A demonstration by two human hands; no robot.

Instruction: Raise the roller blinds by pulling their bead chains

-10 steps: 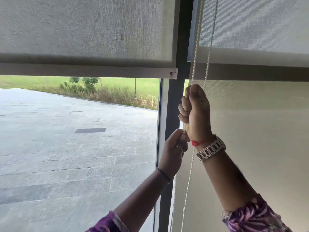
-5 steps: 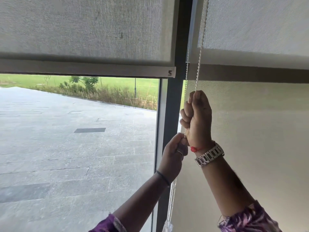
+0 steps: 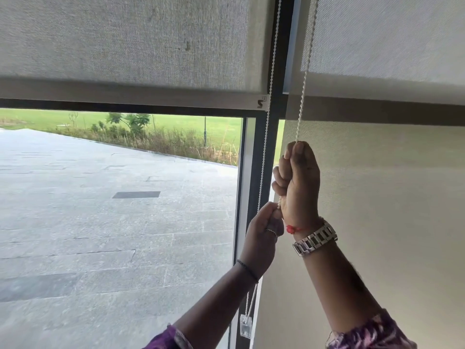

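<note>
A grey roller blind (image 3: 125,41) hangs over the left window, its bottom bar (image 3: 125,95) raised to about a third of the way down. A beige roller blind (image 3: 377,197) covers the right window down past the frame's bottom edge. A white bead chain (image 3: 303,79) runs down between them in two strands. My right hand (image 3: 299,182) is fisted on the right strand. Just below it, my left hand (image 3: 261,235) is closed on the left strand (image 3: 268,127). The chain's clear plastic weight (image 3: 246,326) dangles under my left wrist.
A dark vertical window frame (image 3: 264,152) separates the two panes. Through the left glass I see a paved stone terrace (image 3: 100,222) and grass with shrubs beyond. A metal watch (image 3: 314,239) sits on my right wrist.
Both hands have moved downward along the chain. The chain's plastic weight has risen into view below my left wrist. The grey blind's bottom bar stays at about the same height.
</note>
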